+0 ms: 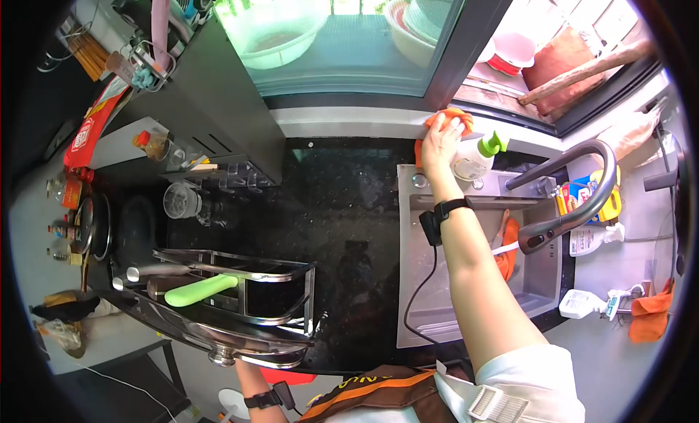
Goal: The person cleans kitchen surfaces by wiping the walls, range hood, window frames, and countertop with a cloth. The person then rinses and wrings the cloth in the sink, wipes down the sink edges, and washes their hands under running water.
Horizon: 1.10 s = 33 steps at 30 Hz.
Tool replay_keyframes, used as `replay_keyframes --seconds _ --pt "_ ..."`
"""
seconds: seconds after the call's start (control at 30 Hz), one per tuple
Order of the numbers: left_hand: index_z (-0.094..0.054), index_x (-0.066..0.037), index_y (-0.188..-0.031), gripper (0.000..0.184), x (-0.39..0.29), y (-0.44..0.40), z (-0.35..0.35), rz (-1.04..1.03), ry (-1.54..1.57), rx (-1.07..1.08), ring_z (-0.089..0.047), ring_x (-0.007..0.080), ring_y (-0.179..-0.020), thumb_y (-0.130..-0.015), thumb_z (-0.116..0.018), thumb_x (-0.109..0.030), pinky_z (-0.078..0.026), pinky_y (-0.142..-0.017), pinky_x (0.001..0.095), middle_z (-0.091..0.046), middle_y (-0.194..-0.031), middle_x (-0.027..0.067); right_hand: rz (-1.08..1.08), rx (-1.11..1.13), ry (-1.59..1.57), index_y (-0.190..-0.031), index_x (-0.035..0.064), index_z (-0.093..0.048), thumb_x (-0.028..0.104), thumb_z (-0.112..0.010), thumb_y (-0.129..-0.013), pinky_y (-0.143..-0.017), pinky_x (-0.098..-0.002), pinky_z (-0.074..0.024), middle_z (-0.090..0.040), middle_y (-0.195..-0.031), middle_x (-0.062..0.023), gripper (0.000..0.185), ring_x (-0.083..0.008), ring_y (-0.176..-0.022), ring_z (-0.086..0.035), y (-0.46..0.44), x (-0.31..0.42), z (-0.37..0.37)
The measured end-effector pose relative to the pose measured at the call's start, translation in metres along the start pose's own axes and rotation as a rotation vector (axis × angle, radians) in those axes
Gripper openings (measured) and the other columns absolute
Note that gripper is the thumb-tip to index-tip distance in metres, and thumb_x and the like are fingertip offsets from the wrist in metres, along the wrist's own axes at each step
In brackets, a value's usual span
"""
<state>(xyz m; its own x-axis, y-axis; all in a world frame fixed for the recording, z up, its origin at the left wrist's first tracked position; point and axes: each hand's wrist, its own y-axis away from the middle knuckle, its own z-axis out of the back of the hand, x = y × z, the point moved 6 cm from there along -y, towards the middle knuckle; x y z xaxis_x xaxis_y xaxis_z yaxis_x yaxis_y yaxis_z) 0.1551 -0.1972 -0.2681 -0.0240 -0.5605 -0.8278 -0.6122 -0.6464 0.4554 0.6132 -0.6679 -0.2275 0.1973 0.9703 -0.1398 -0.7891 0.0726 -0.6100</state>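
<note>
My right hand [441, 143] reaches past the sink to the window ledge, its fingers closed over an orange cloth [457, 119]. Just right of the hand stands a white bottle with a green pump [473, 157]. Below my forearm lies the steel sink [437, 292], with another orange cloth [507, 255] inside it. My left forearm [253, 383] shows at the bottom, wearing a black wrist strap. The left hand itself is hidden behind the dish rack [313, 306] and the pan lids on it.
The curved faucet [582, 212] arches over the sink's right side. Spray bottles [593, 239] stand beyond it. A glass cup [181, 200] is on the dark counter [349, 204] at left, near a tall grey cabinet [211, 88]. A cable hangs from my right wrist.
</note>
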Motion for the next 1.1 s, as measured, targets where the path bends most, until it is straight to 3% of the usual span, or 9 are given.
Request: replay_keyframes --seconds 0.1,0.13,0.2,0.37,0.67,0.8,0.83,1.0,1.1 --pt "-0.049 -0.011 -0.124 0.057 0.001 -0.007 -0.001 -0.008 0.042 0.037 -0.056 0.0247 -0.098 -0.092 -0.047 -0.057 -0.047 -0.083 0.0386 -0.057 -0.114 0.0084 -0.223 0.077 -0.022 -0.136 -0.0059 -0.034 0.013 -0.05 -0.088 -0.102 -0.0524 -0.0368 -0.038 -0.13 -0.0363 0.055 -0.0515 -0.122 -0.037 0.013 0.017 0.002" --pt "-0.049 -0.011 -0.124 0.056 0.0 -0.007 0.0 -0.008 0.051 0.045 -0.056 0.0247 -0.097 -0.091 -0.047 -0.057 -0.047 -0.082 0.0386 -0.057 -0.113 0.0083 -0.365 0.267 -0.511 -0.134 -0.0084 -0.036 0.012 -0.055 -0.084 -0.104 -0.0542 -0.0332 -0.038 -0.129 -0.0372 0.058 -0.0517 -0.124 -0.036 0.03 0.024 -0.003" --pt "-0.05 -0.012 -0.123 0.055 -0.003 -0.013 0.0 -0.02 0.077 0.065 -0.057 0.0247 -0.094 -0.091 -0.047 -0.058 -0.048 -0.08 0.0385 -0.057 -0.111 0.008 -0.037 0.168 -0.179 -0.128 -0.0096 -0.043 0.011 -0.061 -0.078 -0.105 -0.0529 -0.0318 -0.042 -0.126 -0.0335 0.057 -0.0489 -0.122 -0.039 0.071 0.065 0.006" --pt "-0.051 -0.015 -0.12 0.053 -0.003 -0.025 -0.002 -0.026 0.141 0.136 -0.058 0.0246 -0.088 -0.09 -0.048 -0.059 -0.049 -0.074 0.0382 -0.058 -0.107 0.0073 0.034 -0.086 -0.719 -0.11 -0.0019 -0.06 -0.001 -0.06 -0.066 -0.091 -0.0462 -0.0432 -0.058 -0.107 -0.0224 0.044 -0.0402 -0.103 -0.052 0.065 0.07 0.031" --pt "-0.053 -0.019 -0.116 0.049 0.043 -0.019 -0.026 0.044 0.691 0.39 -0.06 0.0245 -0.077 -0.089 -0.048 -0.06 -0.052 -0.065 0.0378 -0.06 -0.098 0.0061 0.584 0.272 -1.137 -0.093 0.0074 -0.065 -0.008 -0.055 -0.065 -0.092 -0.0414 -0.0455 -0.063 -0.108 -0.0097 0.034 -0.0299 -0.109 -0.056 0.174 0.072 0.132" --pt "-0.053 -0.021 -0.115 0.048 0.062 -0.024 -0.018 0.058 0.983 0.576 -0.061 0.0244 -0.073 -0.089 -0.048 -0.061 -0.053 -0.061 0.0376 -0.061 -0.096 0.0057 0.057 0.445 -1.511 -0.096 0.0037 -0.063 -0.011 -0.047 -0.074 -0.085 -0.0358 -0.049 -0.064 -0.097 -0.014 0.031 -0.029 -0.097 -0.062 0.127 0.069 0.102" --pt "-0.053 -0.022 -0.113 0.05 0.083 -0.044 0.018 0.004 0.663 0.406 -0.061 0.0246 -0.07 -0.087 -0.047 -0.065 -0.053 -0.059 0.0383 -0.061 -0.093 0.0042 0.005 0.432 -1.663 -0.099 0.0023 -0.061 -0.01 -0.043 -0.078 -0.086 -0.0351 -0.0479 -0.063 -0.098 -0.0149 0.03 -0.0292 -0.098 -0.062 0.095 0.083 0.1" --pt "-0.046 -0.02 -0.128 0.06 0.06 -0.019 0.022 -0.091 0.41 -0.02 -0.062 0.0275 -0.069 -0.09 -0.041 -0.065 -0.055 -0.062 0.042 -0.062 -0.092 0.0064 0.719 0.236 -1.362 -0.117 0.006 -0.058 0.002 -0.049 -0.083 -0.099 -0.0394 -0.0398 -0.06 -0.116 -0.0141 0.035 -0.032 -0.116 -0.053 0.009 0.211 0.103" --pt "-0.039 -0.02 -0.139 0.062 0.046 -0.009 0.01 -0.039 0.425 0.01 -0.06 0.0275 -0.096 -0.093 -0.037 -0.062 -0.055 -0.078 0.0442 -0.05 -0.131 0.0042 0.867 0.082 -1.027 -0.125 0.0055 -0.055 0.007 -0.049 -0.084 -0.102 -0.0397 -0.0372 -0.056 -0.127 -0.0137 0.041 -0.03 -0.125 -0.047 0.051 0.242 0.069"
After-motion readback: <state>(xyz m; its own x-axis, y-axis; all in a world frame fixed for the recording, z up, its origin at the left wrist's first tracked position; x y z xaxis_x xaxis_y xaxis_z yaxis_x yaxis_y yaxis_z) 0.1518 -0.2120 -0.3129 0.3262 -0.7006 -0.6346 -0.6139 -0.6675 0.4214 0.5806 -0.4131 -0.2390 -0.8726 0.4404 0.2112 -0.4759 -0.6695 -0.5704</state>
